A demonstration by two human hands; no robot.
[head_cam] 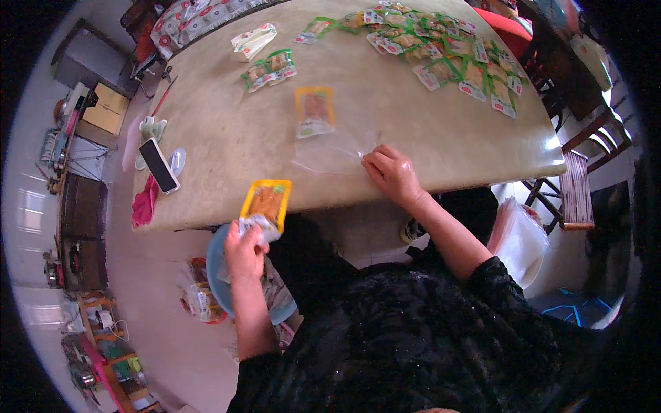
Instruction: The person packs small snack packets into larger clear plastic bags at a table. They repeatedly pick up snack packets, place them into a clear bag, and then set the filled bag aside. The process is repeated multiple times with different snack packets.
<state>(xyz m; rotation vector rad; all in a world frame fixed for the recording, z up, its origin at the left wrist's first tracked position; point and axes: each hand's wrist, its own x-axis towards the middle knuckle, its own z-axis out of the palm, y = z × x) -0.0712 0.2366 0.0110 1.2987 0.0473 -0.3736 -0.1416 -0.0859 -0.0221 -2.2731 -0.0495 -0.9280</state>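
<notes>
My left hand (245,254) grips a yellow-edged food packet (265,206) by its white end, just off the table's near edge. Brown food shows through the packet's window. On the table, my right hand (393,174) pinches the edge of a clear plastic bag (330,155) between thumb and fingers. A second yellow-edged packet (315,111) lies at the far part of that bag; it appears to be inside. Below my left hand stands a blue basin (217,281), partly hidden by my forearm.
Many green-edged packets (449,49) are heaped at the far right of the table (232,144). Two green-edged packets (268,69) lie near a tissue pack (254,41). A smartphone (159,165) and pink cloth (145,203) sit at the left edge. Clear bags (519,242) hang right of my knee.
</notes>
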